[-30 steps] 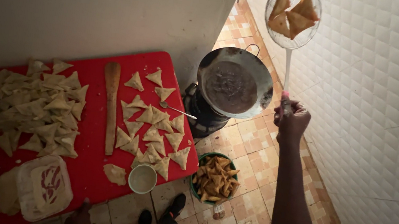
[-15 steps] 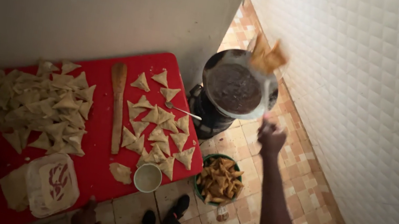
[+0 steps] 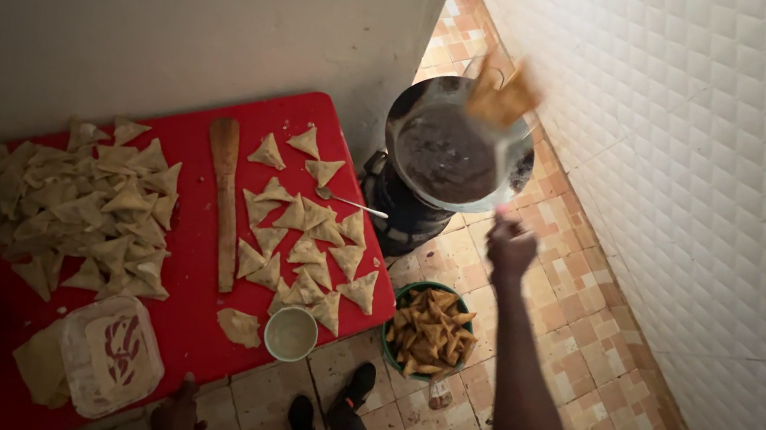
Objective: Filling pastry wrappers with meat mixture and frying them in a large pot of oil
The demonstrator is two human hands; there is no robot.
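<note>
Right hand [image 3: 510, 247], fist closed on the skimmer [image 3: 503, 122] handle, had swung it down from high overhead — fried pastries [image 3: 505, 97] now blurred just above the frying pot [image 3: 448, 154]. Beside the pot, the green bowl [image 3: 403, 299] held earlier batches — draining apparently underway. Left hand [image 3: 174, 416] rested, grip unclear.

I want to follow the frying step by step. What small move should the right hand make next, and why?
Probably swing the skimmer toward the green bowl. The right hand holds it over the oil pan with browned pastries, and fried ones fill that bowl.
</note>
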